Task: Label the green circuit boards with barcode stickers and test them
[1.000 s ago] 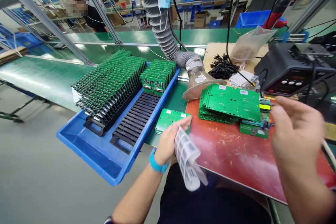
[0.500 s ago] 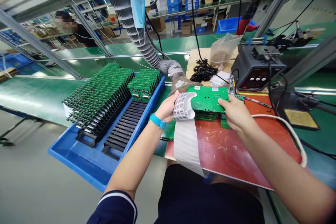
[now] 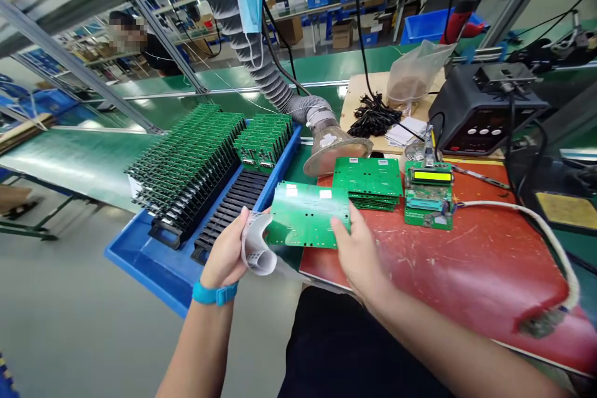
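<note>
A green circuit board (image 3: 303, 217) with two white labels along its far edge is held up between my hands. My right hand (image 3: 360, 255) grips its right end, thumb on top. Closed around a curled sheet of labels (image 3: 262, 256), my left hand (image 3: 226, 255) is at the board's left end; whether its fingers also hold the board is hidden. A stack of similar circuit boards (image 3: 366, 177) lies beyond on the red mat (image 3: 429, 280). To its right sits a small green board with a lit yellow display (image 3: 429, 199), wired to a white cable (image 3: 527, 214).
On the left, a blue tray (image 3: 140, 267) carries black racks (image 3: 233, 208) with rows of upright boards (image 3: 186, 161). A fume duct hood (image 3: 338, 143) hangs behind the stack. Black cables (image 3: 375, 115) and a dark control unit (image 3: 489, 112) stand at the back. Another person (image 3: 161, 53) is far left.
My right hand has brought the circuit board left and toward me, away from the stack. My left hand has moved left and lower with the label sheet. The display board now shows fully.
</note>
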The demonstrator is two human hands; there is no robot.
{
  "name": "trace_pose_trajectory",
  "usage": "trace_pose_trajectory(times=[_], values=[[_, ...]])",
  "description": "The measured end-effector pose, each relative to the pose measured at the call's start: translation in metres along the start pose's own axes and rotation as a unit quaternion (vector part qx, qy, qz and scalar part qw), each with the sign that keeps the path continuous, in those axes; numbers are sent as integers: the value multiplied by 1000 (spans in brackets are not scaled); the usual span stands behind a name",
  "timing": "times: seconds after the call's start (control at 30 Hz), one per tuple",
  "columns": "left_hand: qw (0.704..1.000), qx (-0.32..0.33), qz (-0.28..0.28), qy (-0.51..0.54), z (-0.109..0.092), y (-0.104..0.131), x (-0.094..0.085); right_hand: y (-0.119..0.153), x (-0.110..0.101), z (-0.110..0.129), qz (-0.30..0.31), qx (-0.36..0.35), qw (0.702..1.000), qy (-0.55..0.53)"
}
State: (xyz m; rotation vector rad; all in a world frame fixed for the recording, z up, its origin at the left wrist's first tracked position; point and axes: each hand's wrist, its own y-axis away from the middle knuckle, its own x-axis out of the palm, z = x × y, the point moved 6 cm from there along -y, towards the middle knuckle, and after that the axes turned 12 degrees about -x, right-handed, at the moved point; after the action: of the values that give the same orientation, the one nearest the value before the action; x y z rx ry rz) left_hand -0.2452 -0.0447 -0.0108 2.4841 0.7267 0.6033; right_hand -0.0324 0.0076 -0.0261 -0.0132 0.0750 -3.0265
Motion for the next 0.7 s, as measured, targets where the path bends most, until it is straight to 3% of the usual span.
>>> trace_pose_trajectory(times=[0.13, 0.27, 0.33, 0.37, 0.47, 0.53, 0.7], values=[[999, 7, 1, -38, 6, -14, -20, -7, 40, -29, -5, 22, 1000, 10], [996, 81, -36, -19, 33, 0, -23, -16, 48, -41, -11, 27, 1000, 8], [985, 133, -104, 22, 55, 16, -32, -15, 46, -45, -7, 39, 999, -2], [982, 125, -128, 57, 69, 21, -35, -14, 46, -48, -5, 47, 999, -8], [986, 17, -96, 132, 106, 18, -31, -9, 49, -53, -2, 69, 997, -30], [986, 2, -78, 144, 110, 8, -24, -11, 56, -53, 0, 70, 996, -50], [988, 6, -54, 143, 95, -19, -6, -35, 64, -47, -6, 67, 994, -82]])
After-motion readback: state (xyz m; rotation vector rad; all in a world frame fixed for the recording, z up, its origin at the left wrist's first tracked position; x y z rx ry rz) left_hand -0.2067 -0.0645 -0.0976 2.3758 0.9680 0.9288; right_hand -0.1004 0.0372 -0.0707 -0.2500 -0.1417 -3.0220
